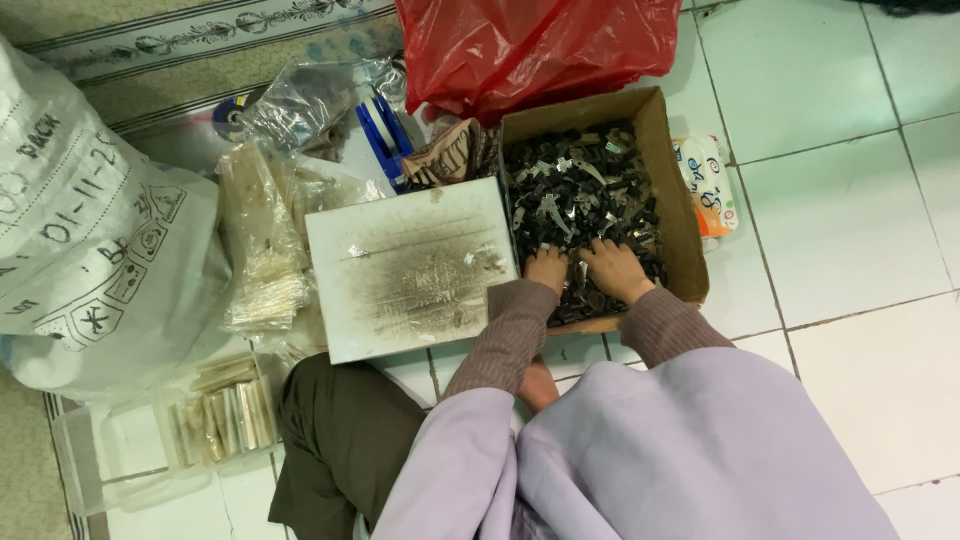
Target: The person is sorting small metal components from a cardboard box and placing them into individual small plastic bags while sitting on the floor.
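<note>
The parts (585, 195), small dark and silvery pieces, fill the box (665, 150) on the tiled floor before you. Your left hand (547, 268) and right hand (617, 270) lie palm-down among them at the near edge, fingers dug in (whether they grip any, you cannot tell). Just left sits a smudged white board (410, 265). A red bag (530, 45) lies behind the box, a printed white sack (90, 230) far left.
</note>
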